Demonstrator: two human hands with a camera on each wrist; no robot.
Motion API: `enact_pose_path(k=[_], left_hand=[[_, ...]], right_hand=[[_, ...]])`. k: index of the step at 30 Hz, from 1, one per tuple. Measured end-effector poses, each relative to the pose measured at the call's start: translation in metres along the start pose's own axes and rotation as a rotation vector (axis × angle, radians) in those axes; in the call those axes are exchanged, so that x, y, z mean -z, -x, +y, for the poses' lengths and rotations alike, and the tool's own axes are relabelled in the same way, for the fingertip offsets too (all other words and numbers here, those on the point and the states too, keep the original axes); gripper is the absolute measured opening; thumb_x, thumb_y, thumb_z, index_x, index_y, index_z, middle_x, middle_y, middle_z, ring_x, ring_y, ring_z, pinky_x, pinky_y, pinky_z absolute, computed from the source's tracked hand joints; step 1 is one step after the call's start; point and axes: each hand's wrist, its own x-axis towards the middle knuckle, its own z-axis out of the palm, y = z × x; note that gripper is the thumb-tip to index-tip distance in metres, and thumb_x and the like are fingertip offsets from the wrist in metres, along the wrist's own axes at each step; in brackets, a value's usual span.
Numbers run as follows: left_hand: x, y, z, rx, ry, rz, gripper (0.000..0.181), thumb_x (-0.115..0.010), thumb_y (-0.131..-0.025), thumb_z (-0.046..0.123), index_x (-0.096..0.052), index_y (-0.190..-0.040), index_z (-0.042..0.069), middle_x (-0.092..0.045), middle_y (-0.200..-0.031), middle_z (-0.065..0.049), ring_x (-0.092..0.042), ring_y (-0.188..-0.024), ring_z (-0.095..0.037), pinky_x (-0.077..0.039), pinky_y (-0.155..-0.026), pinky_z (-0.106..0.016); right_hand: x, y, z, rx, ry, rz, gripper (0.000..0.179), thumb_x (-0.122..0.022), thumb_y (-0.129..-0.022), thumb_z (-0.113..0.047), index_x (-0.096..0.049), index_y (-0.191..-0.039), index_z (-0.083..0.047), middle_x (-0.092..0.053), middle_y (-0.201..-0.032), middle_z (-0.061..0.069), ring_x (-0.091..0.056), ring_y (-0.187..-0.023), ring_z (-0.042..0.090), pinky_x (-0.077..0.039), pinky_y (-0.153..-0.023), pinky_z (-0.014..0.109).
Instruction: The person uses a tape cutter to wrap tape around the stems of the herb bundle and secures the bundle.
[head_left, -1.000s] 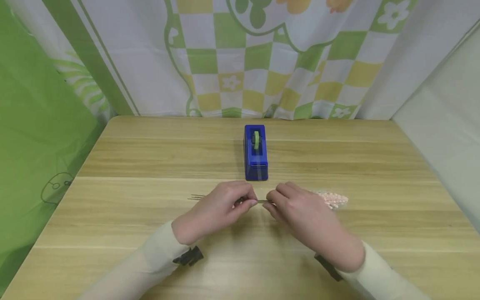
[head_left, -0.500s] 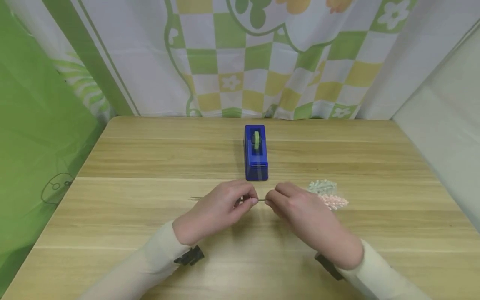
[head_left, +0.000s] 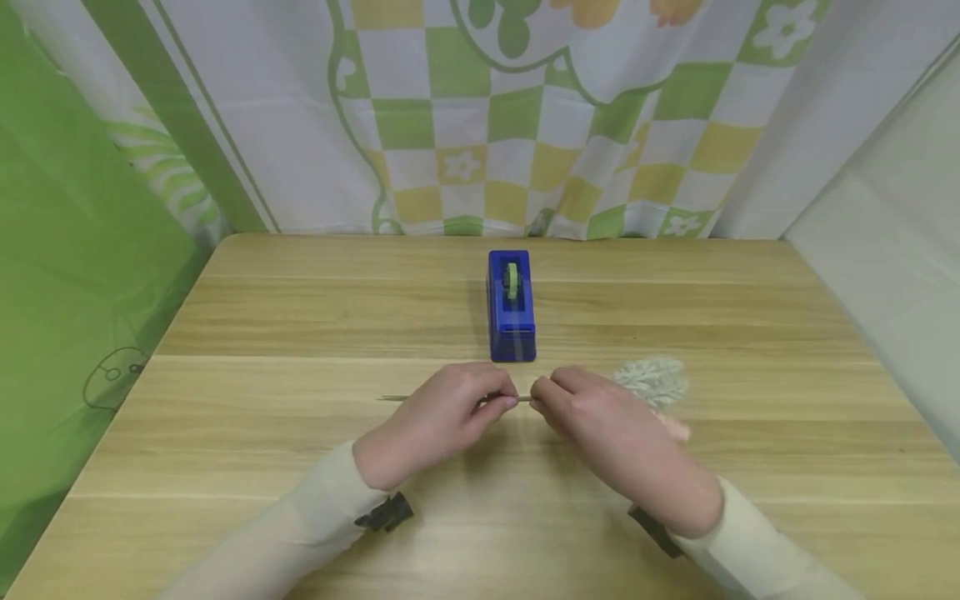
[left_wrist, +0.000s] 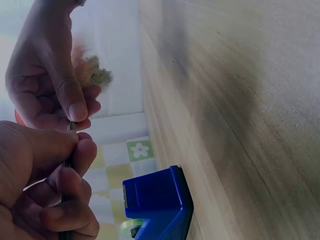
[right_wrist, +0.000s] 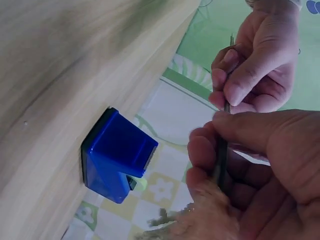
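Note:
Both hands grip one bundle of thin stems (head_left: 525, 399) just above the table, a short span of it showing between them. My left hand (head_left: 442, 425) pinches it between thumb and fingers, the bare stem ends poking out beyond the hand to the left. My right hand (head_left: 618, 446) pinches the bundle on the side nearer the flower heads. Past that hand show a fluffy pale green flower head (head_left: 651, 381) and, partly hidden under it, a pink flower head (head_left: 675, 427). In the right wrist view, the pink head (right_wrist: 207, 217) lies beside the right palm.
A blue tape dispenser (head_left: 513, 321) with a greenish roll stands on the wooden table (head_left: 300, 317), just beyond the hands. Behind the table hangs a checked green, yellow and white curtain (head_left: 457, 125). A green cloth (head_left: 60, 250) covers the left side.
The bundle has turned in the fingers: the pale green head has come round into view on top, and the pink one has slipped mostly beneath. Both hands stay nearly in place.

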Motion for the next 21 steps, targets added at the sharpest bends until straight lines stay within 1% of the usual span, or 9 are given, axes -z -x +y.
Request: enact_pose_path(k=[2, 4, 7, 11, 13, 17, 19, 21], left_hand=[[-0.0011, 0.0001, -0.0003, 0.003, -0.013, 0.01, 0.009, -0.067, -0.101, 0.011, -0.076, -0.099, 0.008, -0.075, -0.092, 0.0, -0.064, -0.081, -0.009, -0.057, -0.078, -0.024], [-0.0018, 0.0003, -0.0008, 0.002, -0.023, 0.017, 0.008, -0.068, -0.101, 0.011, -0.075, -0.098, 0.008, -0.074, -0.092, 0.001, -0.063, -0.081, -0.009, -0.056, -0.079, -0.023], [-0.0023, 0.0005, -0.001, -0.007, -0.027, 0.024, 0.007, -0.069, -0.1, 0.01, -0.075, -0.096, 0.009, -0.073, -0.09, 0.002, -0.061, -0.08, -0.008, -0.055, -0.077, -0.022], [-0.0037, 0.0008, -0.0024, -0.019, -0.027, 0.021, 0.009, -0.068, -0.1, 0.009, -0.073, -0.092, 0.009, -0.07, -0.087, 0.002, -0.058, -0.078, -0.007, -0.054, -0.075, -0.021], [-0.004, 0.001, -0.0025, -0.019, -0.027, 0.018, 0.01, -0.068, -0.1, 0.009, -0.072, -0.091, 0.009, -0.069, -0.086, 0.002, -0.056, -0.077, -0.006, -0.053, -0.074, -0.02], [-0.0046, 0.0009, -0.0024, -0.018, -0.021, 0.014, 0.01, -0.068, -0.1, 0.009, -0.07, -0.091, 0.009, -0.066, -0.084, 0.002, -0.053, -0.075, -0.007, -0.051, -0.07, -0.019], [-0.0046, 0.0008, -0.0028, -0.013, -0.009, 0.006, 0.01, -0.067, -0.101, 0.01, -0.07, -0.092, 0.009, -0.066, -0.084, 0.002, -0.053, -0.075, -0.007, -0.051, -0.069, -0.02], [-0.0043, 0.0009, -0.0027, 0.006, 0.007, -0.011, 0.009, -0.065, -0.102, 0.012, -0.072, -0.096, 0.009, -0.069, -0.087, 0.002, -0.056, -0.076, -0.007, -0.052, -0.071, -0.021]], right_hand=[[0.0016, -0.0017, -0.0008, -0.02, -0.008, -0.041, 0.019, -0.074, -0.097, -0.011, -0.058, -0.087, -0.011, -0.048, -0.071, -0.006, -0.039, -0.061, 0.006, -0.041, -0.053, 0.018], [0.003, -0.0034, -0.0013, -0.042, -0.021, -0.077, 0.018, -0.073, -0.098, -0.013, -0.058, -0.087, -0.012, -0.049, -0.071, -0.007, -0.039, -0.06, 0.005, -0.041, -0.053, 0.018], [0.0044, -0.0055, -0.0013, -0.068, -0.049, -0.124, 0.012, -0.072, -0.099, -0.015, -0.065, -0.09, -0.011, -0.055, -0.075, -0.006, -0.044, -0.063, 0.004, -0.046, -0.055, 0.019], [0.0062, -0.0056, -0.0005, -0.095, -0.105, -0.17, 0.005, -0.07, -0.1, -0.015, -0.074, -0.098, -0.012, -0.062, -0.082, -0.005, -0.052, -0.069, 0.003, -0.052, -0.061, 0.021], [0.0068, -0.0053, 0.0, -0.108, -0.137, -0.176, 0.007, -0.069, -0.101, -0.013, -0.076, -0.101, -0.012, -0.064, -0.084, -0.006, -0.054, -0.072, 0.003, -0.054, -0.064, 0.022], [0.0071, -0.0049, 0.0007, -0.132, -0.188, -0.155, 0.008, -0.07, -0.1, -0.012, -0.077, -0.102, -0.014, -0.064, -0.085, -0.008, -0.055, -0.075, 0.002, -0.054, -0.068, 0.022], [0.0065, -0.0045, 0.0009, -0.135, -0.204, -0.138, 0.008, -0.071, -0.1, -0.011, -0.077, -0.102, -0.014, -0.065, -0.085, -0.008, -0.056, -0.076, 0.002, -0.055, -0.069, 0.022], [0.0053, -0.0038, 0.0011, -0.135, -0.208, -0.12, 0.007, -0.071, -0.099, -0.011, -0.078, -0.101, -0.014, -0.066, -0.086, -0.008, -0.058, -0.078, 0.003, -0.056, -0.07, 0.023]])
